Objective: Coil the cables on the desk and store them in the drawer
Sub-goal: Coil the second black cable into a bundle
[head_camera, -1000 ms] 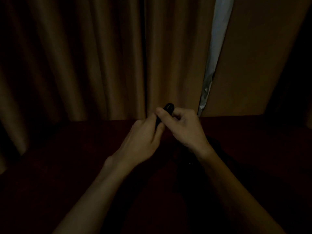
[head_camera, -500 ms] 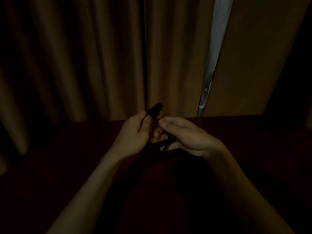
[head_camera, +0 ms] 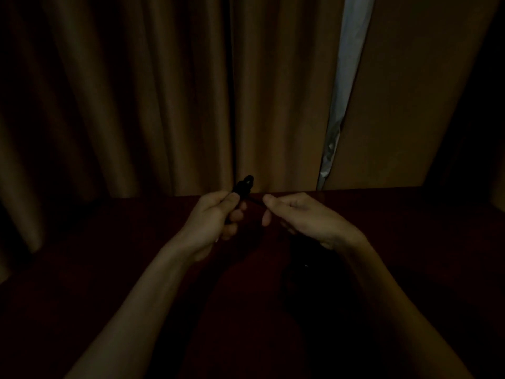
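Note:
The scene is very dark. My left hand [head_camera: 216, 220] grips a small bundle of black cable [head_camera: 244, 185], whose looped top sticks up above my thumb. A thin strand of the same cable runs right to my right hand [head_camera: 303, 217], which pinches it between thumb and forefinger. Both hands hover just above the dark red desk [head_camera: 109, 255], near its far edge. A dark shape below my right wrist may be more cable, but I cannot make it out. No drawer is visible.
Brown curtains [head_camera: 136, 91] hang right behind the desk's far edge, with a narrow pale gap [head_camera: 347, 77] between two panels at the right. The desk's left edge runs diagonally at the lower left.
My hands have drawn apart: the left keeps the bundle and has shifted left, the right has moved right, pulling a short strand taut between them.

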Action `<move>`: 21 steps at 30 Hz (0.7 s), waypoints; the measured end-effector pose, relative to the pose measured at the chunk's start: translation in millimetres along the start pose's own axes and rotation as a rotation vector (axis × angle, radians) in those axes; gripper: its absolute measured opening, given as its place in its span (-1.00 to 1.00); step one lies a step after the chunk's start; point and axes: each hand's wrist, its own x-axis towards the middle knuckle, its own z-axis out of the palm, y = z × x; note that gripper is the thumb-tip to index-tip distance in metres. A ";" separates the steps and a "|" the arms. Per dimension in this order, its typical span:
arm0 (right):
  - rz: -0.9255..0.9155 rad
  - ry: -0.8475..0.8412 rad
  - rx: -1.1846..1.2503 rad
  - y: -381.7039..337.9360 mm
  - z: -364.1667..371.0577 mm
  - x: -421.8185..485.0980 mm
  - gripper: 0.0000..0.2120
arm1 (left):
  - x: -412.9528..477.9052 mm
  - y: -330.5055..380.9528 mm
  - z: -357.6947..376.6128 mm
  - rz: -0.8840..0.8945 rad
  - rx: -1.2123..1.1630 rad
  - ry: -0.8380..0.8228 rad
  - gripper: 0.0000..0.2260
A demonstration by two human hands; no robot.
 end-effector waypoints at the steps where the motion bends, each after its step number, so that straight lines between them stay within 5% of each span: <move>1: -0.026 0.024 0.011 -0.5 0.5 0.5 -0.55 | -0.7 1.1 -0.3 -0.014 -0.062 -0.037 -0.72; 8: -0.222 0.121 0.260 8.2 2.5 1.8 -0.78 | -9.8 11.8 8.6 -0.120 -0.461 -0.276 -0.76; 15: -0.173 -0.025 0.338 -6.5 8.7 2.2 -0.88 | -11.2 13.0 16.0 -0.013 -0.084 -0.102 -0.68; 21: -0.216 -0.044 0.357 -7.1 18.9 3.8 -0.79 | -13.3 14.9 11.8 -0.043 -0.101 -0.196 -0.74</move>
